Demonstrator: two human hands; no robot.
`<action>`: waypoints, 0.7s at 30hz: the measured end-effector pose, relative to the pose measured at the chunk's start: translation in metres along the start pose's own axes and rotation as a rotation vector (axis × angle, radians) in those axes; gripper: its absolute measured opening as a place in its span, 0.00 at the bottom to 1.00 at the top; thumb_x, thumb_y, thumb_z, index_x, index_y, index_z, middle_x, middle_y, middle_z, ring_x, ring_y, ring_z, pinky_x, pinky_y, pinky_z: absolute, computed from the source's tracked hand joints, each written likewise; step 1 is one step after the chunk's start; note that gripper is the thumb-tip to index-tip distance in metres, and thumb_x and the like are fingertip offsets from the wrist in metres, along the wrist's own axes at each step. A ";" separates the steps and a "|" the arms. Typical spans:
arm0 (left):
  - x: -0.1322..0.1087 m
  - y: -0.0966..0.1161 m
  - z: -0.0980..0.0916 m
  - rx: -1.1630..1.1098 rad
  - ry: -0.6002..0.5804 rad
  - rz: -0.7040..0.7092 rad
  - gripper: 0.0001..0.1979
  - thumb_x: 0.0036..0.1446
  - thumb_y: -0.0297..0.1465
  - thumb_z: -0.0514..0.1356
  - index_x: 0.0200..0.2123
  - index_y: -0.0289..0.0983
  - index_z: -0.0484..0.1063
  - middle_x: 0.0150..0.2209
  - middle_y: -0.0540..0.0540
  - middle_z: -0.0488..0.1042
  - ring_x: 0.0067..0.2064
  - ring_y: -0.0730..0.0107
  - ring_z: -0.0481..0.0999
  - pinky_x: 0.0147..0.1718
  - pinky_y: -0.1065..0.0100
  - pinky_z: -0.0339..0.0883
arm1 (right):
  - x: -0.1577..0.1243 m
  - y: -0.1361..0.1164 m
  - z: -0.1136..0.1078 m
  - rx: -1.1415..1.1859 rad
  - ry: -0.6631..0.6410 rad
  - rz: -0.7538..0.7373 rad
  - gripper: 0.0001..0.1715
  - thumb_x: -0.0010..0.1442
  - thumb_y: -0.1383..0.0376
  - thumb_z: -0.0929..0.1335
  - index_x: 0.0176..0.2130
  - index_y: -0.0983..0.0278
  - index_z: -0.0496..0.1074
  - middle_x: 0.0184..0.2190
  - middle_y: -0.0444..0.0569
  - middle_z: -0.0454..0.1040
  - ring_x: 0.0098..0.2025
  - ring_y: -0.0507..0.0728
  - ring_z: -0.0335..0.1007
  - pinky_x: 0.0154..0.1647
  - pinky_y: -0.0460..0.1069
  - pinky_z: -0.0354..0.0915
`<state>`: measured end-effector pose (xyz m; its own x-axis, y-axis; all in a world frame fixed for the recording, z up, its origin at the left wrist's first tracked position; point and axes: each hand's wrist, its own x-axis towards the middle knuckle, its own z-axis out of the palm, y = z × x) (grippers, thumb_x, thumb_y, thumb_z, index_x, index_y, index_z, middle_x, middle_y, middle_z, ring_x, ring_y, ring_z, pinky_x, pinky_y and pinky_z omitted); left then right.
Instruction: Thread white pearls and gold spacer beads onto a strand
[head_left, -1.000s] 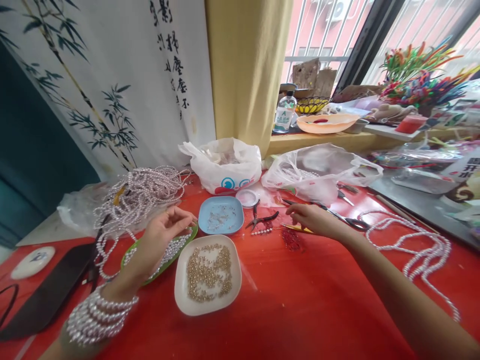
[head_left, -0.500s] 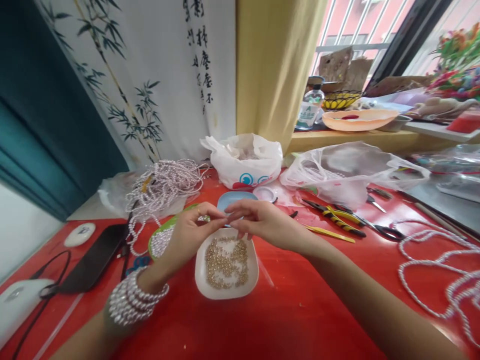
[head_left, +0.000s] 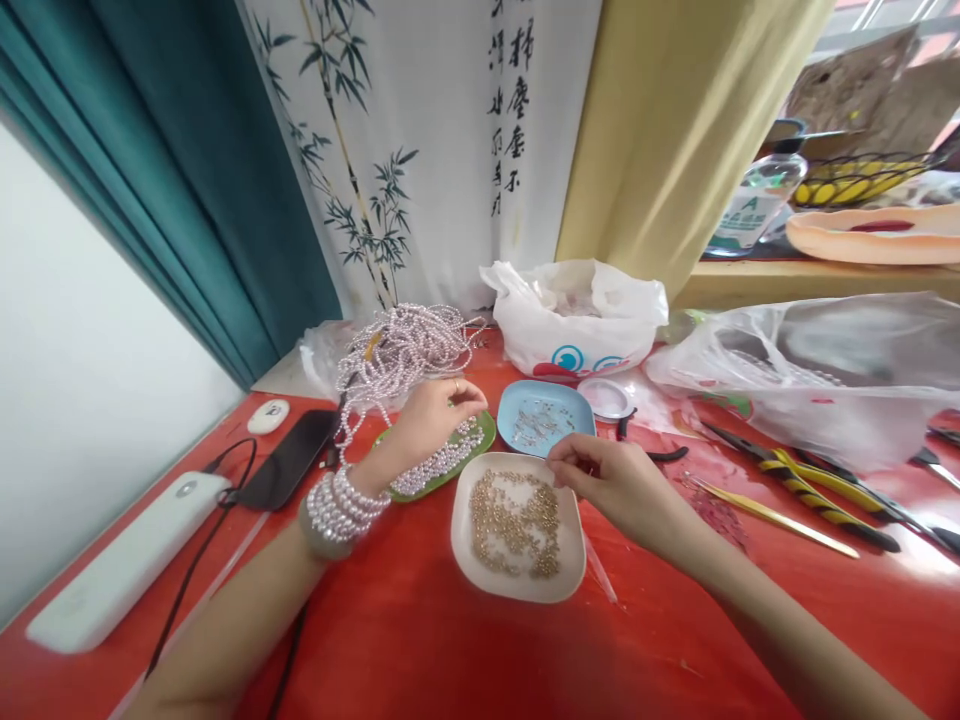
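My left hand [head_left: 435, 428], a ring on one finger and a coiled pearl bracelet [head_left: 345, 510] on its wrist, hovers over a green tray [head_left: 491, 428] of pale pearl beads [head_left: 439, 468]. Its thumb and fingertips are pinched together; anything between them is too small to make out. By the upper right rim of a white dish [head_left: 461, 550], my right hand [head_left: 604, 475] is closed in a pinch too, with its contents hidden. Gold beads [head_left: 517, 520] are spread in that dish. Behind it, a blue dish [head_left: 510, 400] contains small metal pieces [head_left: 544, 425].
Pearl strands [head_left: 412, 350] are heaped at the back left, near a black phone [head_left: 289, 460] and a white power strip [head_left: 127, 570]. Plastic bags [head_left: 574, 320] stand behind the dishes. Rightward lie golden tweezers [head_left: 780, 515] and yellow-black pliers [head_left: 817, 495] on the red table [head_left: 465, 660].
My hands were together above the white dish and have parted: the left went over the green tray, the right stays by the white dish. The camera view has turned left.
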<state>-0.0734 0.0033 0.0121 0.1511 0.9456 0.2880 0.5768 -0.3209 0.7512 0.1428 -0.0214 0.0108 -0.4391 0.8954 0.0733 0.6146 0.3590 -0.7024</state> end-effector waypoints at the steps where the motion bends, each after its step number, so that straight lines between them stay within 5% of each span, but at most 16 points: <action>1: 0.002 -0.005 0.000 0.028 -0.025 -0.025 0.06 0.50 0.29 0.57 0.27 0.36 0.74 0.29 0.46 0.76 0.31 0.68 0.72 0.33 0.67 0.62 | 0.000 0.004 0.004 0.048 -0.002 0.013 0.09 0.52 0.70 0.61 0.25 0.63 0.68 0.20 0.42 0.71 0.24 0.51 0.66 0.24 0.45 0.58; 9: -0.015 -0.004 0.013 0.154 -0.447 0.131 0.09 0.50 0.25 0.56 0.29 0.38 0.76 0.30 0.47 0.78 0.32 0.66 0.74 0.32 0.68 0.62 | -0.006 0.016 0.035 0.281 0.142 0.051 0.09 0.55 0.63 0.61 0.27 0.63 0.66 0.18 0.41 0.65 0.22 0.51 0.61 0.23 0.46 0.58; 21: -0.026 -0.009 0.034 0.409 -0.479 0.233 0.09 0.49 0.23 0.53 0.26 0.37 0.74 0.26 0.45 0.72 0.32 0.64 0.69 0.30 0.65 0.58 | -0.008 0.022 0.046 0.328 0.205 0.061 0.09 0.56 0.63 0.61 0.27 0.63 0.66 0.19 0.41 0.65 0.21 0.50 0.59 0.22 0.45 0.56</action>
<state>-0.0556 -0.0168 -0.0226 0.5939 0.8031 0.0487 0.7295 -0.5630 0.3883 0.1298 -0.0331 -0.0383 -0.2482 0.9583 0.1413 0.3787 0.2302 -0.8964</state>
